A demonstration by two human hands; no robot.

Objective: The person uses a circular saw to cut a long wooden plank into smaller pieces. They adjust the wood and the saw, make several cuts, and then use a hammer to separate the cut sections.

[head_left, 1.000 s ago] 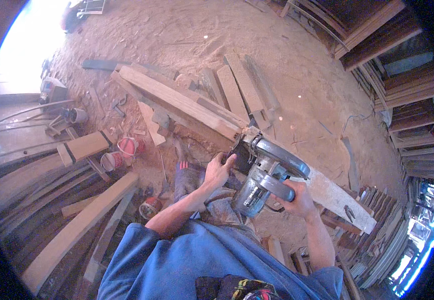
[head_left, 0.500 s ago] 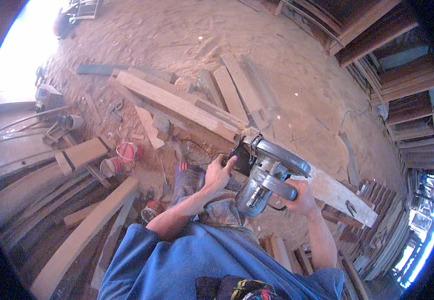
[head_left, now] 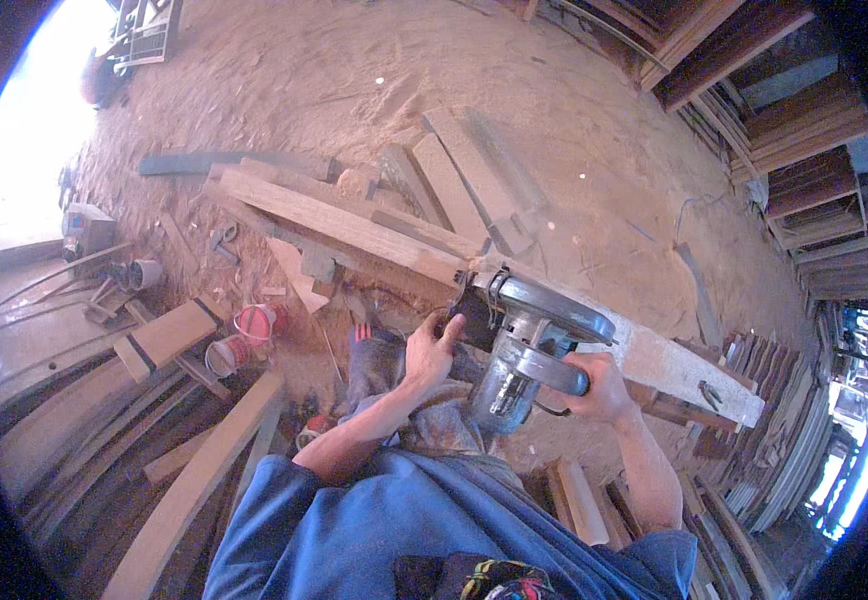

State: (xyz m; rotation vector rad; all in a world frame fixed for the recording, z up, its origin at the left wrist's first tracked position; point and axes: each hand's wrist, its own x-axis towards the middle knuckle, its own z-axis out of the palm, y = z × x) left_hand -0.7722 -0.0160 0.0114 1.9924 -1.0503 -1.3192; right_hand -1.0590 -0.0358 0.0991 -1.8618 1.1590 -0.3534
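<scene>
A grey metal circular saw (head_left: 524,350) rests on a long pale timber beam (head_left: 644,355) that runs from upper left to lower right in front of me. My right hand (head_left: 599,388) is wrapped round the saw's rear handle. At the dark front edge of the saw's base, my left hand (head_left: 434,348) is closed with the thumb raised, gripping that edge. The blade and the underside of the saw are hidden by its body and guard. Pliers (head_left: 711,396) lie on the beam near its right end.
Offcut planks (head_left: 454,185) lie beyond the beam on the sawdust-covered floor. Red and white buckets (head_left: 256,323) stand at left beside a short bench (head_left: 174,338). Loose timbers (head_left: 204,480) lean at lower left. Stacked boards (head_left: 809,165) fill the right side.
My view has turned slightly. The saw sits a little farther from the pliers, toward the left along the beam; both hands keep their hold on it.
</scene>
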